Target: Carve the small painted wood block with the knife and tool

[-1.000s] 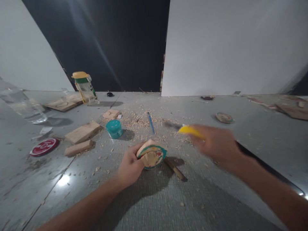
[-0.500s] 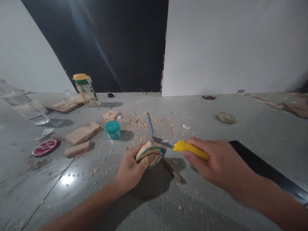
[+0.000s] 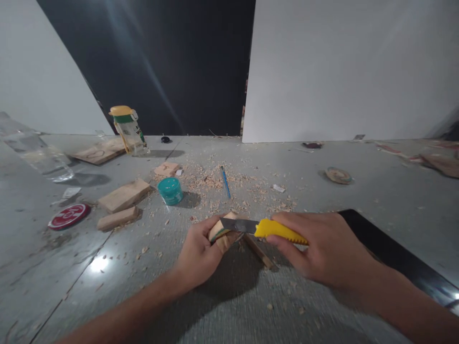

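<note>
My left hand [image 3: 201, 251] is closed around a small wooden piece [image 3: 218, 230] with a green-painted edge; a tan wrap covers the thumb tip. My right hand [image 3: 319, 243] grips a yellow utility knife [image 3: 279, 231]. Its blade points left and lies across the wooden piece, hiding part of it. Beneath the hands, a thin wooden stick [image 3: 258, 252] rests on the grey surface. Beyond them are a blue brush [image 3: 225, 182] and scattered wood shavings [image 3: 204, 177].
At left stand a teal jar [image 3: 170, 191], a yellow-lidded bottle [image 3: 129, 131] and a clear bottle [image 3: 39, 153], near wood blocks [image 3: 125, 195] and a red disc [image 3: 69, 216]. A black flat object [image 3: 390, 253] lies by my right forearm; a painted wooden disc [image 3: 338, 175] is farther back.
The knife blade has come down and left over the wooden piece. My left hand has tilted the piece, so its painted face no longer shows.
</note>
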{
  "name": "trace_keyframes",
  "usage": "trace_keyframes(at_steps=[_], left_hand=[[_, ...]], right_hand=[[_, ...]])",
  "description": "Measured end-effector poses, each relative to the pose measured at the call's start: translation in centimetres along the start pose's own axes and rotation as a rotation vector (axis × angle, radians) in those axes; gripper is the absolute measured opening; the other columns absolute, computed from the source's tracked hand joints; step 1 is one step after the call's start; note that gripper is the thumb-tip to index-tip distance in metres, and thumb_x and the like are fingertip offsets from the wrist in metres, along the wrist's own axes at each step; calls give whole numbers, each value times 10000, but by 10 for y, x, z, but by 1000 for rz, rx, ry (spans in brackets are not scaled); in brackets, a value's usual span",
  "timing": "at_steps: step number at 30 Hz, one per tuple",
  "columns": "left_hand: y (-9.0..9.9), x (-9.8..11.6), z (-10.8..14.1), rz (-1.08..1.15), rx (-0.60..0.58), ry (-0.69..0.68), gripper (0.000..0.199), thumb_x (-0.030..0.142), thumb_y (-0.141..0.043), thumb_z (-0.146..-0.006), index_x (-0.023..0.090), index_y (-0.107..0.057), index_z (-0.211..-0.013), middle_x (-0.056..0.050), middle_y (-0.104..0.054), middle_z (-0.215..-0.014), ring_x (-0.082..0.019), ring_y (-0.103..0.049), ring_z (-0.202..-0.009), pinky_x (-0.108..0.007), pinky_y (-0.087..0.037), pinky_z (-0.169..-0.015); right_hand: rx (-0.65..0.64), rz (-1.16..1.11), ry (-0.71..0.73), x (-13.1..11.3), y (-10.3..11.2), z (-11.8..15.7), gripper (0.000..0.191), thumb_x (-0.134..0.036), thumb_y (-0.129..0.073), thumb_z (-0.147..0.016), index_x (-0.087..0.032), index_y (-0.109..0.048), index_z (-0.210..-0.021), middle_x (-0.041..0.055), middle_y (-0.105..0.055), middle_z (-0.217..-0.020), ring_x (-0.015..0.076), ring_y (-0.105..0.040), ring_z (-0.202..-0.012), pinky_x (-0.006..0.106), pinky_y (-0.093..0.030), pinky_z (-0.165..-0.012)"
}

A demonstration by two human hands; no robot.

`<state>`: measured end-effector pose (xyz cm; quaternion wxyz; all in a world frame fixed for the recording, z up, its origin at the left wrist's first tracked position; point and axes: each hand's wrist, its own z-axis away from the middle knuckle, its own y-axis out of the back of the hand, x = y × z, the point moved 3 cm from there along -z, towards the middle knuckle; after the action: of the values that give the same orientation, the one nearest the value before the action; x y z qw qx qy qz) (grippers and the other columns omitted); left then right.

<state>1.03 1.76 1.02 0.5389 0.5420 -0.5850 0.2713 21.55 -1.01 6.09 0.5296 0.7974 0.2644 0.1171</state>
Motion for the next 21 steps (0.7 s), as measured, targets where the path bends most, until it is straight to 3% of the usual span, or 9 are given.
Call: trace_keyframes(at_steps=[7,9,11,13,16,18,21], left_hand=[[-2,2,-2,35,-67,-14,257,360,-574,-863,136,-679,-933,-45,-633,-808,-156,-532,-725,-231,-441,-645],[-1,2,0,44,-63,-11,261,367,-577,-861,136,-684,-919,-49,-644,-804,-158,-543,-712,-230,-439,-633],[-1,4,3,16,-87,-13,254,354,-581,-861,138,-698,-922,-44,-647,-767,-148,-540,-668,-225,-430,-607],[-2,5,7,-22,-128,-21,250,338,-573,-870,139,-708,-938,-33,-643,-728,-135,-527,-626,-218,-418,-584],[-3,6,9,-64,-140,-32,256,340,-564,-881,135,-712,-916,-27,-635,-704,-129,-523,-616,-215,-410,-573],[-2,6,9,-78,-107,-39,252,339,-571,-879,139,-715,-933,-36,-661,-742,-138,-548,-648,-221,-423,-594],[-2,5,9,-49,-91,-25,250,301,-584,-870,161,-715,-1031,-60,-721,-891,-164,-616,-757,-241,-464,-673]], right_hand=[[116,99,150,6,-10,0,306,-428,-478,-921,-171,-642,-899,68,-719,-777,210,-646,-618,310,-382,-551],[127,130,131,20,-12,2,304,-435,-483,-916,-181,-650,-913,66,-718,-774,208,-643,-616,311,-394,-559],[124,197,-14,48,-4,7,298,-447,-468,-915,-215,-655,-930,56,-703,-736,211,-629,-593,313,-390,-545],[197,337,-335,86,17,14,303,-473,-429,-932,-259,-643,-915,52,-652,-645,226,-582,-526,313,-336,-480],[318,369,-498,114,46,21,306,-470,-317,-967,-319,-565,-872,90,-640,-695,281,-568,-583,360,-335,-504],[255,264,-487,106,49,19,296,-455,-311,-972,-314,-532,-834,93,-645,-715,272,-579,-603,369,-349,-522],[92,45,-328,62,34,13,299,-464,-359,-958,-271,-521,-797,34,-595,-574,215,-547,-478,329,-358,-468]])
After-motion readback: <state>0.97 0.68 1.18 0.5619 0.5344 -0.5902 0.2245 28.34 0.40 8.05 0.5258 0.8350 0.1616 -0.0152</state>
